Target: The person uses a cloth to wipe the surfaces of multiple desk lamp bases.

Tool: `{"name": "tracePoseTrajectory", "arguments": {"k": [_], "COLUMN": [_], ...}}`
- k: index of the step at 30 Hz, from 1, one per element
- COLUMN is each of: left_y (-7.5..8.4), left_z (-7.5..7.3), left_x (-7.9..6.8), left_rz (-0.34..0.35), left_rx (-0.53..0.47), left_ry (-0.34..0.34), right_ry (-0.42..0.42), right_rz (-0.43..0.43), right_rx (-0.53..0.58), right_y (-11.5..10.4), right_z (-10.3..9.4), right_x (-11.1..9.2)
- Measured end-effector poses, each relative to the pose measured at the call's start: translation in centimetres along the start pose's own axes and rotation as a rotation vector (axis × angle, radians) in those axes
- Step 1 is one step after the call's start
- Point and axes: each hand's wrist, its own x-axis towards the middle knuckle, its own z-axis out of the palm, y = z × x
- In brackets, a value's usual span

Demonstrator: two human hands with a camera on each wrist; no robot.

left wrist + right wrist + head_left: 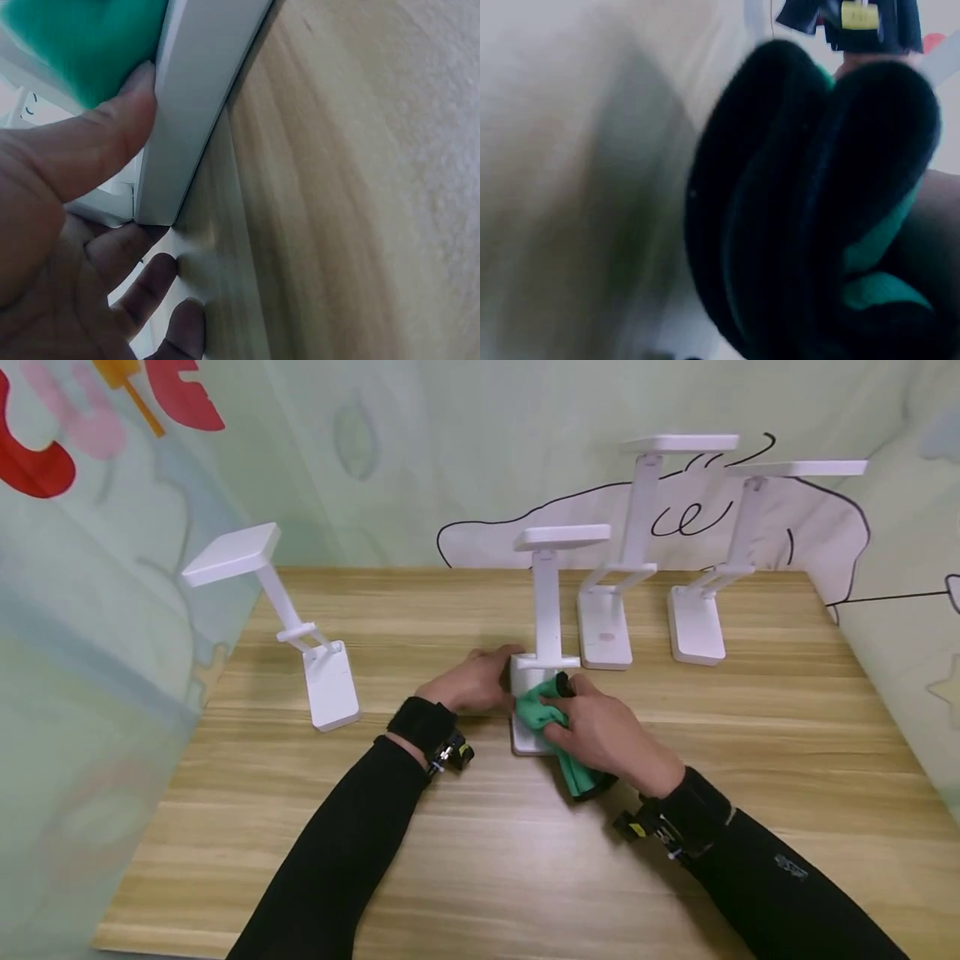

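Note:
In the middle of the table stands a white desk lamp (547, 602), its flat head raised over its base. My left hand (472, 681) grips the left side of that base. The left wrist view shows the thumb (112, 135) along the base's edge (195, 112) and a finger at its end, with the other fingers spread beyond. My right hand (603, 731) holds a folded green cloth (536, 710) against the top of the base. Dark edging on the cloth (780, 202) fills much of the right wrist view and hides most of the fingers there.
Two similar white lamps (604, 627) (697, 627) stand behind and to the right, close to the middle one. Another white lamp (332, 685) is at the left. The wood-grain table (465, 877) meets a printed curtain (360, 485) at the back and sides.

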Motion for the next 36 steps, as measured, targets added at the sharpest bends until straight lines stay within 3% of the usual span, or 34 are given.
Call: {"name": "tracePoseTrajectory", "arguments": {"k": [5,7,10,13,16,21,26,29,31,36], "left_y": [0.1,0.2,0.2,0.3,0.4,0.3,0.2,0.2,0.2,0.1], "left_z": [-0.1,-0.1,-0.1,-0.1,0.0,0.1,0.1,0.2,0.2,0.1], "left_x": [-0.2,-0.2,-0.1,0.0,0.1,0.0,0.0,0.1,0.1,0.1], "left_rz": [-0.008,-0.007,-0.010,-0.002,0.009,-0.018,-0.015,-0.011,-0.019,-0.036], "left_rx": [-0.017,-0.021,-0.019,-0.017,-0.020,-0.008,-0.016,-0.015,-0.017,-0.009], "left_ry": [-0.010,-0.010,-0.013,-0.011,-0.015,-0.008,-0.013,-0.014,-0.016,-0.012], "right_ry": [-0.145,-0.161,-0.079,0.038,0.073,-0.030,-0.160,-0.202,-0.172,0.023], "right_rz": [-0.083,-0.100,-0.077,-0.011,0.033,-0.030,-0.153,-0.191,-0.159,0.058], "right_rx": [0.087,0.131,0.158,0.118,0.083,0.115,0.195,0.253,0.293,0.291], "right_y": [0.1,0.4,0.9,1.5,2.1,1.8,2.2,3.1,3.6,4.1], "right_z": [-1.5,-2.2,-2.4,-1.3,0.0,0.1,-1.0,-2.0,-2.4,-1.0], "right_x": [-1.5,-1.3,-0.3,0.7,0.9,-0.9,-3.2,-3.4,-2.7,0.7]}}
